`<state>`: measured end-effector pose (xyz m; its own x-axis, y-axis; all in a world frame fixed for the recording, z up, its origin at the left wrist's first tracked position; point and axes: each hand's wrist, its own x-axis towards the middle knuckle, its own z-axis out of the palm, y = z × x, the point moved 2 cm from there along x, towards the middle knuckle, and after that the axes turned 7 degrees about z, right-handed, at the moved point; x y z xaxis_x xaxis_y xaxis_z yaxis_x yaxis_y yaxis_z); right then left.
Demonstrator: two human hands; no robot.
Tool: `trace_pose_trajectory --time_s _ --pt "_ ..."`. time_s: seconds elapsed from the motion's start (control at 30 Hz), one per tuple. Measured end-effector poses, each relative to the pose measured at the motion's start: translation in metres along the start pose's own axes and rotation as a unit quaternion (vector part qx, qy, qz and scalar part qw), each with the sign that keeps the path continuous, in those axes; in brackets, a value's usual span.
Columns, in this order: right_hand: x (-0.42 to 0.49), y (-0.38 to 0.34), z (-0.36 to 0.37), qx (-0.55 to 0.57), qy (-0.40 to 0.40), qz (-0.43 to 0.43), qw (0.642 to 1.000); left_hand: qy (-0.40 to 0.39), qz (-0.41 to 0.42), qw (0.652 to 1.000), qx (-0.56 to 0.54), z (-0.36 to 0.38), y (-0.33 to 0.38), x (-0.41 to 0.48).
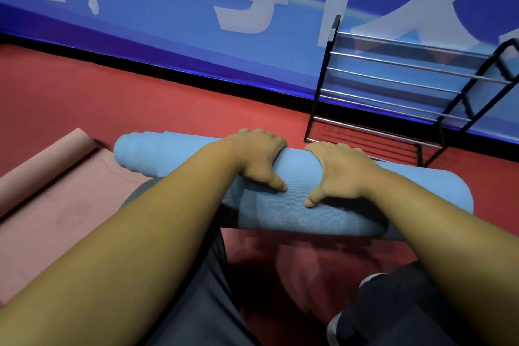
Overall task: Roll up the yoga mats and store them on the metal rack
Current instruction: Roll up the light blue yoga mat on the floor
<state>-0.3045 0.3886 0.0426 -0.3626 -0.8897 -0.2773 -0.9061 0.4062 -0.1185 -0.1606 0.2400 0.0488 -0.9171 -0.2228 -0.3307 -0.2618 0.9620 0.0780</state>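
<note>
Fingers (266,136) of both hands curl over the rolled blue mat (168,153).
The left hand (254,154) and right hand (335,168) grip its middle, thumbs on the near side, apparently holding it off the floor (140,104), near the metal rack (393,81). With only the middle held, layers could telescope at the stepped left end; the pink mat (56,191) lies part-rolled alongside.

We gripped the rolled blue yoga mat (280,194) with both hands, left hand (257,157) and right hand (337,171) side by side, fingers curled over its top and thumbs on the near side. A pink mat (50,194) lay at left, one end rolled. The metal rack (393,98) stood against the blue wall (140,22) on the red floor (168,104).
</note>
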Motion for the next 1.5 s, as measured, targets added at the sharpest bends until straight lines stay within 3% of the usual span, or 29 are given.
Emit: trace_pose_trajectory --time_s 0.17,0.43,0.63,0.8,0.93,1.27,1.5 --pt "0.011 0.011 -0.006 0.07 -0.028 0.007 0.997 0.018 0.007 0.992 0.125 0.005 0.016 0.001" --pt "0.002 0.007 -0.008 0.06 -0.042 0.015 0.997 0.059 0.016 0.997 0.051 -0.002 0.01 0.001" --pt "-0.012 0.002 0.004 -0.021 0.014 0.014 1.0 0.025 -0.002 1.0 0.011 -0.005 0.0 0.005" --pt "-0.022 -0.009 0.027 -0.105 0.117 0.013 0.987 0.015 -0.024 0.999 -0.028 -0.012 -0.005 0.005" --pt "-0.024 -0.014 0.032 -0.117 0.151 0.038 0.981 0.013 -0.029 0.998 -0.051 -0.013 -0.005 0.007" --pt "-0.011 -0.014 0.017 -0.076 0.088 0.059 0.991 -0.008 -0.034 0.997 -0.063 -0.009 -0.004 0.005" --pt "0.0 -0.006 0.005 -0.001 0.028 0.066 0.997 0.039 -0.001 0.996 0.084 0.005 0.008 0.004"
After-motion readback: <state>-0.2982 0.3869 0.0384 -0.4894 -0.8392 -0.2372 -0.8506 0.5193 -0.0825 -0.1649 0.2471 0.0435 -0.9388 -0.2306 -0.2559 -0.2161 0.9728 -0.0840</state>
